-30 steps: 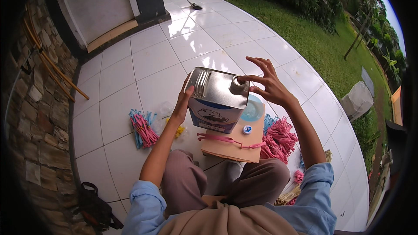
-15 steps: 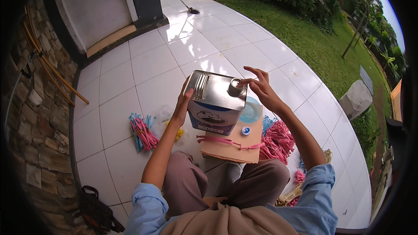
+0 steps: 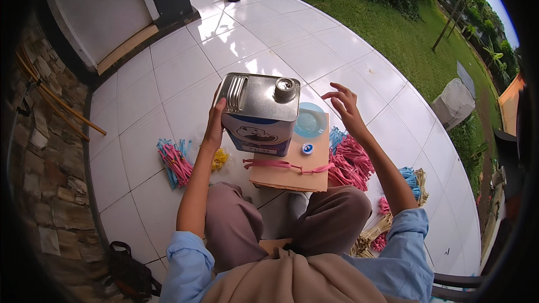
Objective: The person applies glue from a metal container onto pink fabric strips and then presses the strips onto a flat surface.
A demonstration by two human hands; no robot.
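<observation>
My left hand (image 3: 214,123) grips the left side of a large rectangular metal can (image 3: 255,125), its silver top facing up and its printed front toward me. The can has a moulded handle on top and a round spout with no cap over it. My right hand (image 3: 346,111) is in the air to the right of the can, fingers apart and holding nothing. Below sits a brown cardboard box (image 3: 281,178) bearing a small blue and white cap (image 3: 307,148), a knotted pink strap (image 3: 281,164) and a clear blue dish (image 3: 310,120).
Pink and blue bundles (image 3: 175,163) lie on the tiles at left, beside something yellow (image 3: 219,159). A larger pink heap (image 3: 351,163) is right of the box, with beige bundles (image 3: 375,234) nearer me. A black bag (image 3: 130,272) rests by the stone wall (image 3: 59,207).
My right hand has come off the can's spout and now hovers apart from it. The can, still in my left hand, appears further left and higher in view, which has also shifted.
</observation>
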